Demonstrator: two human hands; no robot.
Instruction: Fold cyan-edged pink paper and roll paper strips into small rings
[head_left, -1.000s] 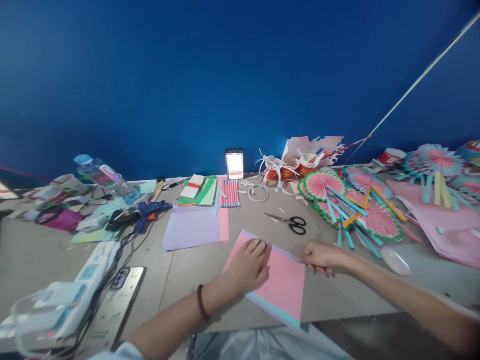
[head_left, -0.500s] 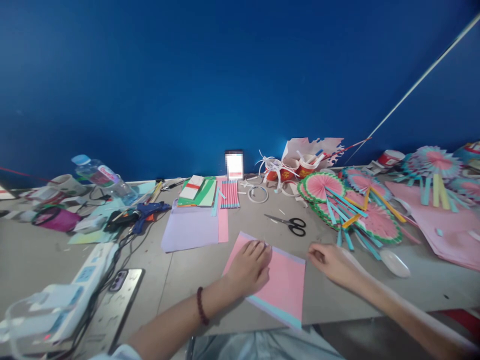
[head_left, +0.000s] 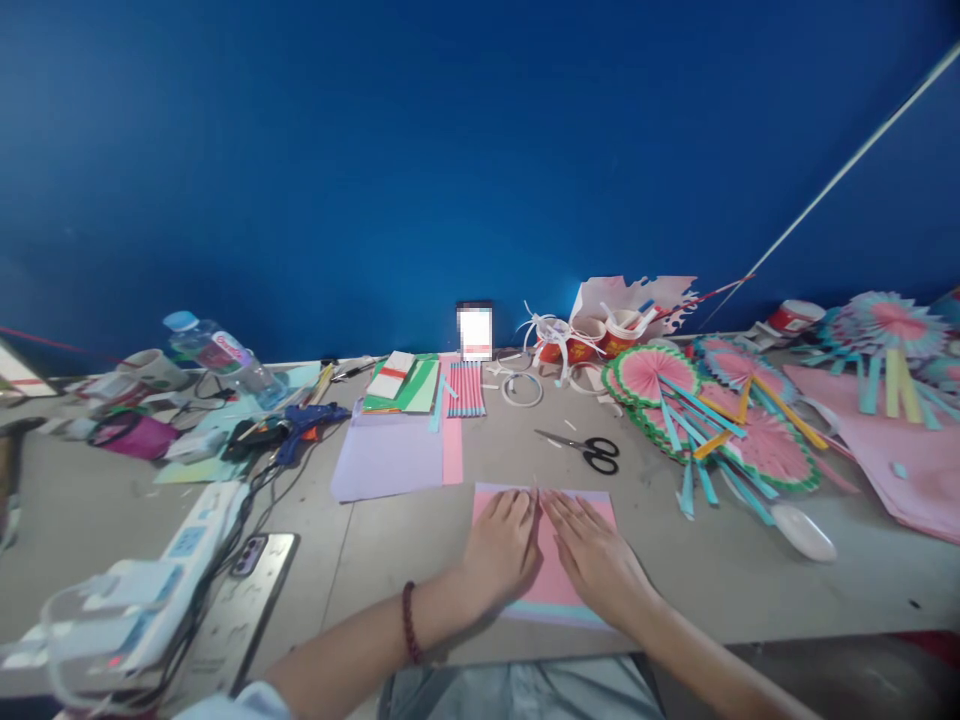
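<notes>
A pink sheet of paper [head_left: 549, 582] with a light blue strip along its near edge and lilac edging lies squarely in front of me on the table. My left hand [head_left: 501, 545] rests palm down on its left half, fingers pointing away from me. On the right half lies my right hand [head_left: 592, 550], its fingers stretched flat. The two index fingers almost meet near the sheet's far middle. Both palms cover much of the pink surface. Beyond the sheet, slightly to the right, is a pair of black-handled scissors [head_left: 585, 450], untouched.
Lilac paper [head_left: 390, 460] lies to the left, below green sheets [head_left: 420, 385]. Pleated paper fans [head_left: 652, 375] and a white spoon [head_left: 804, 532] are at the right. A blue glue gun [head_left: 307, 425], power strip [head_left: 176, 575] and phone [head_left: 262, 590] occupy the left.
My right hand has moved left from the bare table onto the pink sheet and its curled fingers have straightened. The sheet has turned from slanted to square.
</notes>
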